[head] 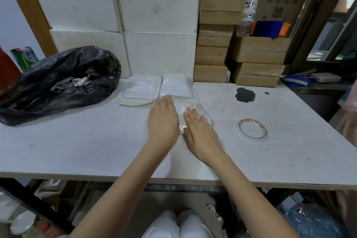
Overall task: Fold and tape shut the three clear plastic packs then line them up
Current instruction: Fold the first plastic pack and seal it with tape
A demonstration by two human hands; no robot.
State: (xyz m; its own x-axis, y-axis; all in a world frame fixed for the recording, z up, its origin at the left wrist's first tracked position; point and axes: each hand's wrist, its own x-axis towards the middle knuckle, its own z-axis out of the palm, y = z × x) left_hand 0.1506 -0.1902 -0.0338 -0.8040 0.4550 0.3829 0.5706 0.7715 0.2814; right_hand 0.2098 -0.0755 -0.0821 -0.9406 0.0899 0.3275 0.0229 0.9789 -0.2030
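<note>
Three clear plastic packs lie on the white table (pixel 77 141). One pack (pixel 138 90) and a second pack (pixel 176 86) sit side by side at the back, against the white wall. The third pack (pixel 181 110) lies in front of them, mostly hidden under my hands. My left hand (pixel 163 120) rests flat on its left part, fingers together and blurred. Palm down, my right hand (pixel 199 129) presses on its right part. A roll of clear tape (pixel 252 130) lies flat to the right of my right hand.
A crumpled black rubbish bag (pixel 58 81) with paper scraps fills the table's left rear. Stacked cardboard boxes (pixel 214 44) and a clear bottle (pixel 249 6) stand at the back right. A dark stain (pixel 245 94) marks the table. Another person's hand (pixel 347 127) shows at the right edge.
</note>
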